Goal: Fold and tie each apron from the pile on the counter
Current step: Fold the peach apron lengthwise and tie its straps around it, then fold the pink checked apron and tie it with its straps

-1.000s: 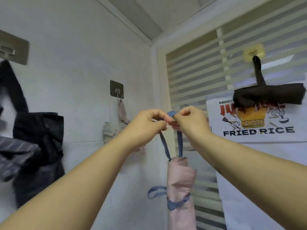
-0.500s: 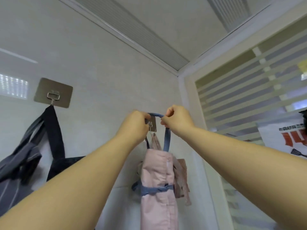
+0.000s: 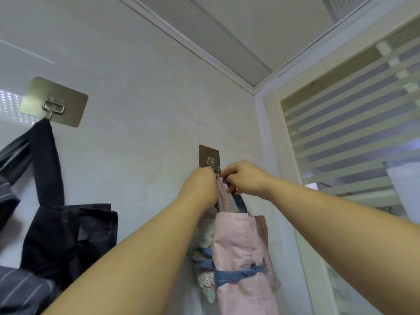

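A folded pink apron (image 3: 241,248), tied round its middle with a blue strap (image 3: 236,274), hangs below my raised hands. Its blue neck loop (image 3: 241,203) runs up between them. My right hand (image 3: 244,178) pinches the top of the loop just under the small metal wall hook (image 3: 209,158). My left hand (image 3: 201,187) grips the loop's other side right beside it, at the hook. Behind the pink apron hangs a floral, dotted apron (image 3: 205,264) from the same hook.
A second metal hook (image 3: 53,102) at the upper left carries a dark navy folded apron (image 3: 66,235); a striped dark cloth (image 3: 13,289) lies at the lower left edge. A frosted striped window (image 3: 345,123) fills the right wall next to the corner.
My hands carried the pink apron's loop left from the window to the small wall hook and now hold it at the hook. The view tilted upward.
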A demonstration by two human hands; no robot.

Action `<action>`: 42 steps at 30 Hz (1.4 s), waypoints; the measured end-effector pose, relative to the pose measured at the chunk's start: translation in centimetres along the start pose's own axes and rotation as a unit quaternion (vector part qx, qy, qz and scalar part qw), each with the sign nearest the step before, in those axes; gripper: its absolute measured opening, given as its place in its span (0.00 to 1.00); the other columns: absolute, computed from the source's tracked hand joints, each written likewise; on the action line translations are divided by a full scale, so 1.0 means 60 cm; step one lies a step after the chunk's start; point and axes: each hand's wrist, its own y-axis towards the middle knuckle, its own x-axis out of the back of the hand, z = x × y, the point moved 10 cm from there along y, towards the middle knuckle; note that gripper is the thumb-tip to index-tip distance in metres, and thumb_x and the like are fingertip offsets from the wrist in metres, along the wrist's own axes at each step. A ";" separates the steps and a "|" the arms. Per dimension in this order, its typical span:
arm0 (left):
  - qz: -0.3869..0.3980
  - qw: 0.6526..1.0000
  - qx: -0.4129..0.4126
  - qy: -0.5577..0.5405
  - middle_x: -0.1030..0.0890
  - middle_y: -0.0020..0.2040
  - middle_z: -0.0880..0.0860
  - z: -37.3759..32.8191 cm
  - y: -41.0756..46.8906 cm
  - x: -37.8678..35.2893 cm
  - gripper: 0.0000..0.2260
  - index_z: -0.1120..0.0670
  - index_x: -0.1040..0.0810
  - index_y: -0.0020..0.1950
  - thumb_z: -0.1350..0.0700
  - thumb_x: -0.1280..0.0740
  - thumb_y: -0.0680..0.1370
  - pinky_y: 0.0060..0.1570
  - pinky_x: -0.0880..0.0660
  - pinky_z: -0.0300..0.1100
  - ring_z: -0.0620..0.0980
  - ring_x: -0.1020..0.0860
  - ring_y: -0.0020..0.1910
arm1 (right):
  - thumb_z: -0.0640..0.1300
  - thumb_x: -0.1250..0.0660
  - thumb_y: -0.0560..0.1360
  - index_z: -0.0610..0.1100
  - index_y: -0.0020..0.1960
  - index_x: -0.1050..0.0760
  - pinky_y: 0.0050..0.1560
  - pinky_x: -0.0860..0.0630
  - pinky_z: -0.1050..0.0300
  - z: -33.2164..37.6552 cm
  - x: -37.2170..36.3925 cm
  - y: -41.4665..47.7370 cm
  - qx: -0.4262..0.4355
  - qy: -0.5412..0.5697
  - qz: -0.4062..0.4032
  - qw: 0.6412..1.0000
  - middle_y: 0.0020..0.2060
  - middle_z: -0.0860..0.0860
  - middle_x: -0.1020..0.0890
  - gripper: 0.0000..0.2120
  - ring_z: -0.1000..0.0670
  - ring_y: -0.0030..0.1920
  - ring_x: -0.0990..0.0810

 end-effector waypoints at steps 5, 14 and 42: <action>0.020 0.999 -0.001 -0.048 0.21 0.58 0.59 0.003 -0.027 -0.010 0.13 0.56 0.25 0.63 0.56 0.39 0.79 0.46 0.30 0.41 0.58 0.23 0.55 | 0.33 0.38 0.76 0.42 0.53 0.21 0.33 0.30 0.71 -0.003 0.000 -0.043 0.014 0.043 -0.001 0.999 0.43 0.50 0.21 0.11 0.56 0.39 0.25; -0.066 0.989 0.029 -0.131 0.29 0.62 0.53 0.024 -0.149 -0.002 0.14 0.48 0.24 0.63 0.50 0.37 0.77 0.63 0.30 0.51 0.55 0.28 0.62 | 0.44 0.36 0.78 0.45 0.66 0.26 0.63 0.31 0.60 -0.037 -0.030 -0.181 0.019 0.063 -0.049 0.997 0.61 0.51 0.22 0.16 0.53 0.60 0.24; 0.493 0.771 -0.087 -0.394 0.25 0.41 0.40 -0.667 -1.103 -0.404 0.08 0.45 0.22 0.51 0.55 0.38 0.78 0.46 0.28 0.41 0.41 0.26 0.43 | 0.34 0.37 0.78 0.36 0.52 0.22 0.45 0.23 0.65 -0.400 0.186 -1.403 -0.606 0.048 -0.041 0.793 0.38 0.48 0.18 0.07 0.53 0.37 0.21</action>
